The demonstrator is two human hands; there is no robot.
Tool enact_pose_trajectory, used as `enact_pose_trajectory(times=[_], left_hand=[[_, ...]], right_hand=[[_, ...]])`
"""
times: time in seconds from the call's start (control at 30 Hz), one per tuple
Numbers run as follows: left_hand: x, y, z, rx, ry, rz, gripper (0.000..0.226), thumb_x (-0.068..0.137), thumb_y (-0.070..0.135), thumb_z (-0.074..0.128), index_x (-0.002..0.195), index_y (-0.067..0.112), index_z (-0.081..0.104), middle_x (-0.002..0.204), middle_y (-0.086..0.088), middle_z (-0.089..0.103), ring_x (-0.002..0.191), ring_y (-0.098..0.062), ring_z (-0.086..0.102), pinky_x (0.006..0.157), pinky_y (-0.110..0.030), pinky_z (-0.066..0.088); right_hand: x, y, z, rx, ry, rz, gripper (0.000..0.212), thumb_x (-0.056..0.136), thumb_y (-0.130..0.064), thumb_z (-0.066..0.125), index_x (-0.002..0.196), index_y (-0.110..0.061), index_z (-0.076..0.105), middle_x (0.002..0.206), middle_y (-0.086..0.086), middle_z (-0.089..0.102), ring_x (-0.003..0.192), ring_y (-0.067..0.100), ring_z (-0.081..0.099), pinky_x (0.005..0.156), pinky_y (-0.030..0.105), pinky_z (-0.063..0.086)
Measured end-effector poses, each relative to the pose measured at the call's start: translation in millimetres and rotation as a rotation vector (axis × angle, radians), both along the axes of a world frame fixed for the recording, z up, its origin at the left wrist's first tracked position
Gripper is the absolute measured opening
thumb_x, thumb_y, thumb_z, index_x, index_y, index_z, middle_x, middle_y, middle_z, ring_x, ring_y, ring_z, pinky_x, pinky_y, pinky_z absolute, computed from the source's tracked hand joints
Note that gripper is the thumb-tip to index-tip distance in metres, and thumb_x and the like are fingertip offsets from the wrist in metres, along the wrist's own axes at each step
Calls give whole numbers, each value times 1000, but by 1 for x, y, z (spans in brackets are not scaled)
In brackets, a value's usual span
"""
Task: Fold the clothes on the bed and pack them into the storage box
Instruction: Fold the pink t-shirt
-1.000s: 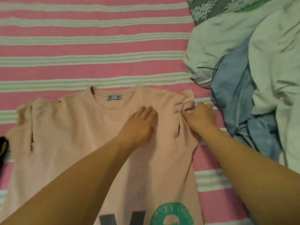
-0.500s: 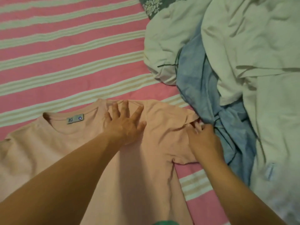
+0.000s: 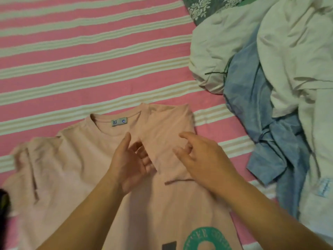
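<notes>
Shirt: the pink T-shirt [image 3: 75,170] lies flat on the striped bedsheet [image 3: 90,56], collar pointing away from the person, long axis running toward them.
Sleeve: its right-side sleeve [image 3: 167,134] is folded inward across the chest.
Left hand [image 3: 129,165]: loose, fingers relaxed, at the folded sleeve's edge.
Right hand [image 3: 203,159]: fingers loosely curled above the fold, gripping nothing.
Pile: white and blue clothes [image 3: 266,87] heaped at right.

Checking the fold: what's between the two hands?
Head view: the folded-in sleeve of the pink T-shirt lies between left hand and right hand.
</notes>
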State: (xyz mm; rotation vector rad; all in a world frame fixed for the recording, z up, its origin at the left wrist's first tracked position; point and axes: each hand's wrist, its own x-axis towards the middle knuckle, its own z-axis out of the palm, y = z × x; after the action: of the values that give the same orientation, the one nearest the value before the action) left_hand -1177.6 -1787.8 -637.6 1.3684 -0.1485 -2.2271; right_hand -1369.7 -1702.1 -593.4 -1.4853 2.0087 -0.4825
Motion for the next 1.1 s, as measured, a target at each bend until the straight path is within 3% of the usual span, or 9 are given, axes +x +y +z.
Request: enact_pose_trajectory(times=[0.13,0.3,0.37,0.47,0.57,0.67,0.8,1.0,1.1], left_hand=[[0,4,-16,-32,-109,-28,47,100,47,53,135,15,61,117,-5,74,113,-27,69,88,-42,59],[-12,1,-15,-232,-104,-75,11,98,18,61,107,23,64,93,0,71,77,-16,68,71,-37,57],[-19,-7,-9,-353,-208,-141,23,97,11,61,79,22,52,71,-1,55,63,-17,54,62,-33,46],[-22,-16,-4,-485,-397,-253,32,99,15,62,70,18,47,59,-1,47,51,-16,42,50,-29,34],[-23,-15,-2,-343,-339,-261,25,102,32,55,90,14,68,72,-4,65,60,-17,60,57,-29,45],[-23,-17,-5,-252,-282,-251,36,103,39,50,113,11,70,85,0,75,72,-14,71,61,-25,55],[-24,-20,-10,-285,-303,-168,25,100,32,58,106,12,71,89,0,73,73,-14,68,76,-28,50],[-26,-23,-20,-303,-327,-138,11,100,21,60,96,12,67,78,0,70,59,-12,66,71,-29,54],[-28,-22,-24,-337,-352,-131,12,100,20,60,90,12,60,70,2,64,55,-12,62,74,-34,53]], right_hand=[[-14,53,-47,55,114,-156,28,97,-42,50,114,-23,62,101,-4,65,92,18,61,71,31,41],[-24,117,-74,147,160,-246,49,94,-46,52,134,-18,53,114,-5,52,105,18,56,84,37,49],[-25,125,-74,168,112,-300,53,93,-47,50,138,-19,51,115,-8,47,105,16,55,81,37,49],[-19,118,-69,167,139,-298,60,90,-49,55,141,-21,44,125,-1,46,112,21,50,87,41,50],[2,93,-65,9,311,-79,66,79,-48,71,134,-19,51,132,7,44,118,28,44,94,45,47],[25,70,-71,-142,439,163,44,72,-30,80,112,-20,62,125,8,52,111,31,50,90,45,49],[-3,73,-87,-250,553,130,20,77,-6,50,91,-12,64,91,7,55,84,29,49,74,44,44],[-16,86,-94,-344,525,172,30,75,0,60,103,-8,68,110,12,61,102,34,52,94,50,41],[-1,69,-91,-378,490,350,36,82,-5,55,117,-11,64,109,6,60,100,30,53,92,45,44]])
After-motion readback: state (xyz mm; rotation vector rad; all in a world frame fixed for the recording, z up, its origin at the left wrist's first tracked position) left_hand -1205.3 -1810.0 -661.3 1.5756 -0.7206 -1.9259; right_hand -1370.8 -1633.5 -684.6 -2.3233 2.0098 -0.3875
